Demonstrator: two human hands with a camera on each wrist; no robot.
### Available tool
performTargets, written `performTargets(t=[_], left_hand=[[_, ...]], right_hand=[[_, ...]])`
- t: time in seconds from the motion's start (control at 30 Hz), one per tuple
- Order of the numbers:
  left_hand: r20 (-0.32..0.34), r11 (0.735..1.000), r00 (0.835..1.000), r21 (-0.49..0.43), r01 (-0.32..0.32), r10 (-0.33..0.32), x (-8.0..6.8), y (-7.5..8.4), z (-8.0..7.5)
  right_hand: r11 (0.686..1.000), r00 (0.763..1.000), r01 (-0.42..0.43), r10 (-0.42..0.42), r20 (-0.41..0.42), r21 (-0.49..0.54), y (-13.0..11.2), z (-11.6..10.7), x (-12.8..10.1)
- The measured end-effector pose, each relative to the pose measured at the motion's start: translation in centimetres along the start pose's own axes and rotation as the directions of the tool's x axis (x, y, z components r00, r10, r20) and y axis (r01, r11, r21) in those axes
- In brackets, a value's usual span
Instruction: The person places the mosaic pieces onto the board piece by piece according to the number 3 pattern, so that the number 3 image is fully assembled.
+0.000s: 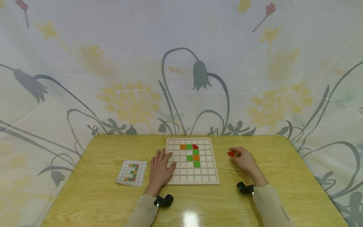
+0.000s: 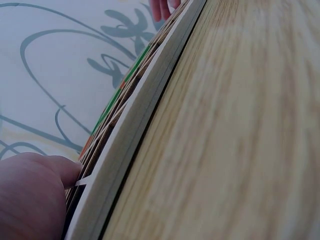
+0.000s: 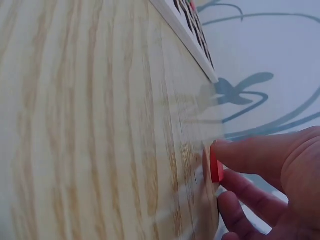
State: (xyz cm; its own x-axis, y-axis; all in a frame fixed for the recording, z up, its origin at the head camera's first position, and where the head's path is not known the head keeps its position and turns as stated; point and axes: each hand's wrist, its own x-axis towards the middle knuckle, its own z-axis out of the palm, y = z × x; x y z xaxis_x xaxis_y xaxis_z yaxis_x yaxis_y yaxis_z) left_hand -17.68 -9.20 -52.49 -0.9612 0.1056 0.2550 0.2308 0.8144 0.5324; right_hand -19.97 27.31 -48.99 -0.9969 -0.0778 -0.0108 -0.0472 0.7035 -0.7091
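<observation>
A pale wooden grid board (image 1: 193,180) lies on the table. On it are orange, green and red tiles, among them a red tile with one rounded corner (image 1: 195,146) and a green tile (image 1: 197,164). My left hand (image 1: 161,168) rests on the board's left edge, fingers spread; its thumb lies over the rim in the left wrist view. Right of the board, my right hand (image 1: 243,160) pinches a red tile (image 3: 216,164) between thumb and fingers, close to the tabletop. A bit of orange (image 1: 255,160) shows behind that hand, mostly hidden.
A paper card (image 1: 121,180) printed with a grid of coloured squares lies left of the left hand. Each wrist wears a black camera device. Behind the wooden table (image 1: 93,195) hangs a floral-patterned cloth (image 1: 181,31).
</observation>
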Motion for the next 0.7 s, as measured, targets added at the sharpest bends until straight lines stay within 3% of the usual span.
performTargets(t=[0.2,0.7], left_hand=[[-0.005,1.000,1.000,-0.004,-0.006,0.006,0.0,0.0,-0.1],[0.015,1.000,1.000,0.008,0.013,-0.013,0.0,0.0,0.1]], right_hand=[[1.000,1.000,-0.018,0.018,-0.010,0.019,-0.2,0.0,0.0],[0.999,0.990,-0.050,0.047,-0.131,-0.019,-0.1,1.0,0.0]])
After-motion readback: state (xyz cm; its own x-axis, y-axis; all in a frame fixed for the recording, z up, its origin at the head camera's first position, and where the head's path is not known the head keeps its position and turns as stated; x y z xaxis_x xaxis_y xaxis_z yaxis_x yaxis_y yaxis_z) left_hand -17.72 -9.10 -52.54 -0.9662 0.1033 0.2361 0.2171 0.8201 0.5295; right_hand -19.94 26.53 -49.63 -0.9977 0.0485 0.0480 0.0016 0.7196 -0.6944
